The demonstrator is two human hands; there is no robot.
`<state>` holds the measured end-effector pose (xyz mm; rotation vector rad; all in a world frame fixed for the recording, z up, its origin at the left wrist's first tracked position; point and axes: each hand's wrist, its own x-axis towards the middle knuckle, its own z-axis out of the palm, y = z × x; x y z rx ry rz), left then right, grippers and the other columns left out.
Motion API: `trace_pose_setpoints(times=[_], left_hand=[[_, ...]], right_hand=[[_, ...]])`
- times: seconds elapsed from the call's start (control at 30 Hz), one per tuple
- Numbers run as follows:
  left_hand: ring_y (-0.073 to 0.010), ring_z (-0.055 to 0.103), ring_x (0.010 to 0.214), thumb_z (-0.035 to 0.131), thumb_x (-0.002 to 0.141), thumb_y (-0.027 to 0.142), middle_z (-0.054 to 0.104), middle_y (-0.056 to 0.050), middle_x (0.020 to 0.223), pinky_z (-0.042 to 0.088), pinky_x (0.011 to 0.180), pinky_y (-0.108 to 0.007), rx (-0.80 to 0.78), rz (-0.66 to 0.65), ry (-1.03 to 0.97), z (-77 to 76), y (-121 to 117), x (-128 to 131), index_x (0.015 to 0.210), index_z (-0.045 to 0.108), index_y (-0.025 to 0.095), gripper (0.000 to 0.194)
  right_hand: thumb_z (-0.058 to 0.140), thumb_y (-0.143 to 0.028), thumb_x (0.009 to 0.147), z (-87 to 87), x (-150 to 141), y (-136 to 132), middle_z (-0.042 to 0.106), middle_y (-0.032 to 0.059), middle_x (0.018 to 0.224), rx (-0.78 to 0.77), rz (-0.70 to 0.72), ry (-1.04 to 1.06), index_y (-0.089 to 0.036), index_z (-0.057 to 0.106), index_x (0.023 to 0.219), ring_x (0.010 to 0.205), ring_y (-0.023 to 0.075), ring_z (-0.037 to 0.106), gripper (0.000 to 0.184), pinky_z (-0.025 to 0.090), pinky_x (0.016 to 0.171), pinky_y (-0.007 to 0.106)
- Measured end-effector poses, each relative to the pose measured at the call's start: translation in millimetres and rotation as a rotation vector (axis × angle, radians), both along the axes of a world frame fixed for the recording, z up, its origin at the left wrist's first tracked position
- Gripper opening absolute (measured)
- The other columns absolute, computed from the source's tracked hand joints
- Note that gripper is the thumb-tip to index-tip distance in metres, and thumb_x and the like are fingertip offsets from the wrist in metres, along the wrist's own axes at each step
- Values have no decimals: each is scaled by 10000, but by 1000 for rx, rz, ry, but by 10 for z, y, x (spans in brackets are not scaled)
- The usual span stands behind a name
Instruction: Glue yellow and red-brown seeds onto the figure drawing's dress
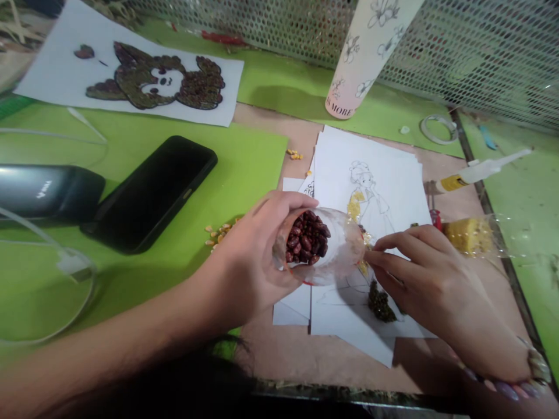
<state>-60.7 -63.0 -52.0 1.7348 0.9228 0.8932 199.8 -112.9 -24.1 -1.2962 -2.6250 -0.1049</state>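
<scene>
A clear plastic cup (pixel 338 247) lies tilted in my left hand (pixel 262 256), whose fingers are wrapped round it. Dark red beans (pixel 307 237) are gathered inside, at the end near my palm. At the cup's other end, my right hand (pixel 414 267) has its thumb and fingertips pinched together; what they hold, if anything, is hidden. Below both hands lies a white sheet with a line drawing of a figure (pixel 367 183), partly covered in yellow grains (pixel 356 203). A dark green clump (pixel 381 302) rests on the paper beside my right fingers.
Left are a black phone (pixel 152 195), a dark device (pixel 48 192) and a white cable (pixel 74 262). A finished dog picture (pixel 152 81) lies behind. Further right are a floral bottle (pixel 364 52), tape roll (pixel 439 129), glue syringe (pixel 476 171) and yellow-filled bag (pixel 469 235).
</scene>
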Motion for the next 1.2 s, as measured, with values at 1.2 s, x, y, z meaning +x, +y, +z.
trace_pose_setpoints(times=[1.2], left_hand=[[-270,572,1159,756,717,199,539,-114,1225,507,983,-445,130,-186,-62,67,-61,-29,1271,466,221,626]], right_hand=[[643,-117,884,869,-617,19,692,108,1092,136,124,21,-200,734,901,1027,272,576,125,499,851,420]])
